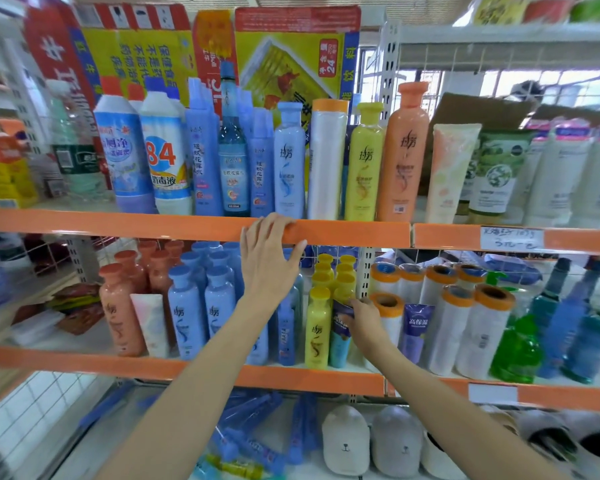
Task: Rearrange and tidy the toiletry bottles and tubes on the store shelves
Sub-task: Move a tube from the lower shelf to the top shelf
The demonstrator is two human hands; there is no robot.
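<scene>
My left hand [269, 252] rests flat with fingers spread on the orange edge of the upper shelf [153, 225], holding nothing. My right hand [364, 320] grips the top of a dark-blue and teal tube [340, 341] standing on the middle shelf [291, 375], between a yellow shampoo bottle [317, 329] and an orange-capped white roll [392, 317]. Blue shampoo bottles [187, 313] and orange-brown bottles [120, 306] stand to the left. On the upper shelf stand blue [289, 157], yellow [364, 161] and orange [404, 150] bottles and tubes [447, 171].
A purple tube [416, 327], white rolls [478, 334], a green pump bottle [515, 344] and teal bottles [582, 337] fill the middle shelf's right. Disinfectant bottles [163, 150] stand upper left. The bottom shelf holds blue packets [250, 431] and slippers [347, 441].
</scene>
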